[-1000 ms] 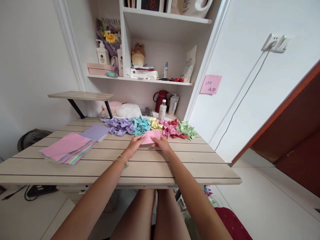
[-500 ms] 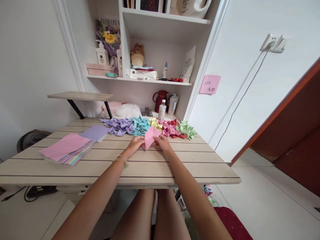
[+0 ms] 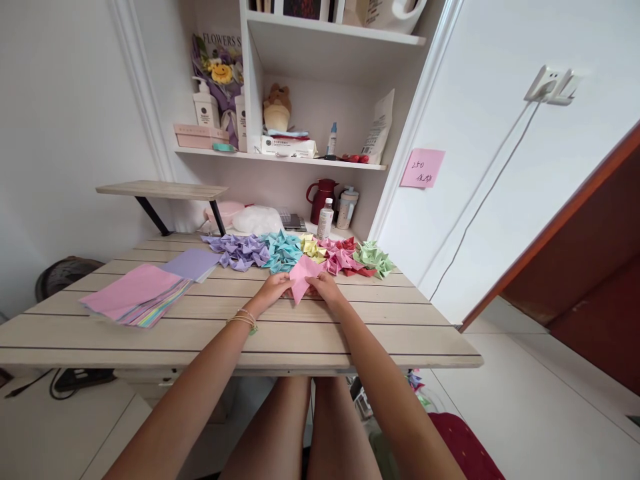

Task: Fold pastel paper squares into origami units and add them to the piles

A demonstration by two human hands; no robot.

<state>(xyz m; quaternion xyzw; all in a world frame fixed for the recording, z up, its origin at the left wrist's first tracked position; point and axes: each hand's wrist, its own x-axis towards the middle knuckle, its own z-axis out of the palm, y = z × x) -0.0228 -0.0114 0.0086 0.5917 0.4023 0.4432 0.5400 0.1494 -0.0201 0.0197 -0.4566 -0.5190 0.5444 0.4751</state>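
A pink sheet of origami paper (image 3: 302, 275), partly folded, is held up between my two hands over the middle of the table. My left hand (image 3: 275, 288) pinches its left edge. Its right side is gripped by my right hand (image 3: 323, 285), thumb on the near face. Just beyond the paper lie folded paper pieces in colour groups: purple (image 3: 240, 252), blue (image 3: 281, 251), yellow (image 3: 313, 248), pink and red (image 3: 343, 257), and light green (image 3: 373, 259). The far-side fingers of both hands are mostly hidden.
Left on the slatted table (image 3: 280, 343) lie a stack of coloured paper (image 3: 135, 293) and purple sheets (image 3: 191, 264). A small raised stand (image 3: 163, 190) is behind them. At the back stand a clear bottle (image 3: 325, 219), a red jug (image 3: 323, 200) and a tumbler (image 3: 347, 208).
The pink paper has been turned and opened slightly, its lower point now hanging a little lower. Both hands stay on it in nearly the same place.
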